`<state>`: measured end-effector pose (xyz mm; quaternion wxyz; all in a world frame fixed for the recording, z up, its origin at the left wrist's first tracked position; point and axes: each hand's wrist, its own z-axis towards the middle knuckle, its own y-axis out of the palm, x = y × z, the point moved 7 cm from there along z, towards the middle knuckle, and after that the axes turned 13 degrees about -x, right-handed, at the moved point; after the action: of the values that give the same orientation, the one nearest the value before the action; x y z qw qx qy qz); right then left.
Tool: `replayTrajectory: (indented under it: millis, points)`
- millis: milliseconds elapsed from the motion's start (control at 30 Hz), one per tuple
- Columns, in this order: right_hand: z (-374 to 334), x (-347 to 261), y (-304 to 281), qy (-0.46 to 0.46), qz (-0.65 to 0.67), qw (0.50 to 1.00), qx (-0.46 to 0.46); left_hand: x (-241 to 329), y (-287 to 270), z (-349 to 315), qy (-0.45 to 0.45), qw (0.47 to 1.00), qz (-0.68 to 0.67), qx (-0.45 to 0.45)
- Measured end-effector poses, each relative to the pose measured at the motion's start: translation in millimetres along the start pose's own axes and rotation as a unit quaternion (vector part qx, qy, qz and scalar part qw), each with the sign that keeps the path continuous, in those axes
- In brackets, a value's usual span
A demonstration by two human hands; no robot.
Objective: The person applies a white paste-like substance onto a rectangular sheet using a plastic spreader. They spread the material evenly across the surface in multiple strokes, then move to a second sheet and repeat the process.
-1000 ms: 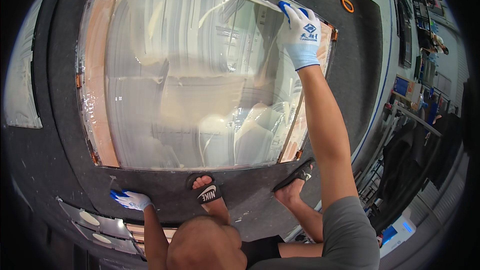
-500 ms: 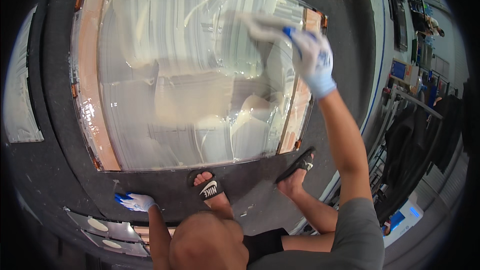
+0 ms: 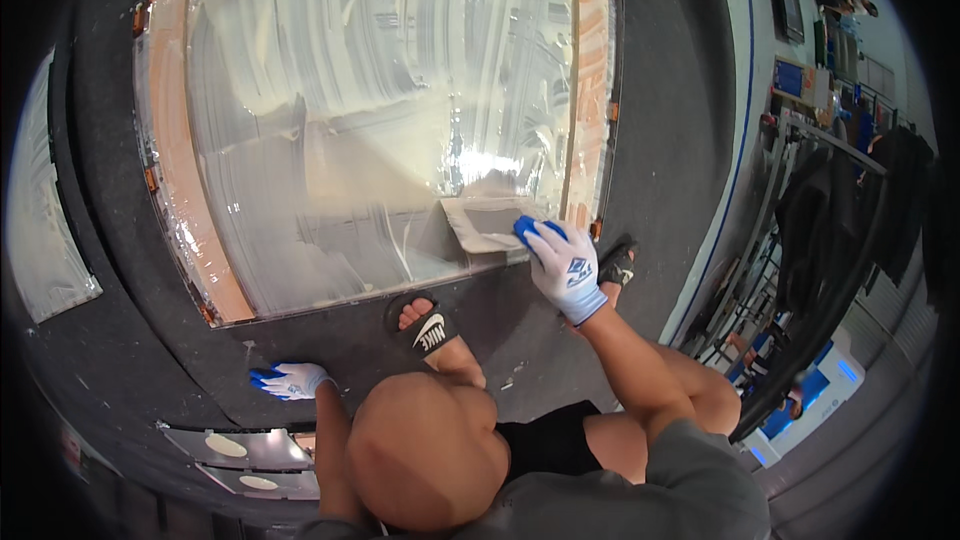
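A large rectangular panel [image 3: 380,70] lies flat on the dark floor, streaked with wet cream-coloured paste. Pinkish-tan strips run along its left side [image 3: 180,150] and right side [image 3: 588,90]. Near its lower right edge, my gloved right hand [image 3: 565,265] grips a flat rectangular spreader [image 3: 490,223], its face smeared with paste. The spreader rests against the panel's coated surface. My gloved left hand [image 3: 288,380] holds nothing; its blue-tipped fingers stretch out on the floor below the panel's lower left corner.
Another coated panel [image 3: 45,210] lies at the far left. Two grey plates with pale ovals [image 3: 226,445] sit beyond my left hand. My sandalled foot [image 3: 428,332] stands close to the panel's lower edge. A metal rack with dark cloths [image 3: 800,230] stands at the right.
My right hand has drawn the spreader from the panel's upper right down toward its near edge. My left hand stays on the floor. The view has shifted, and the orange scissors are out of sight.
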<state>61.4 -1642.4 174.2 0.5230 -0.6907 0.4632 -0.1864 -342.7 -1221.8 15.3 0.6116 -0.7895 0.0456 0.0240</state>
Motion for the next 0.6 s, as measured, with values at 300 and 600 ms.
replayTrajectory:
  millis: [300,600]
  points:
    - [46.8,29.1,-14.1,-0.044,0.082,0.99,-0.108,-12.5,12.6,5.2,-0.005,1.0,0.01,0.01]
    - [233.6,154.5,-107.0,0.153,0.051,0.986,0.04,-15.6,18.4,13.2,0.026,0.998,0.048,0.029]
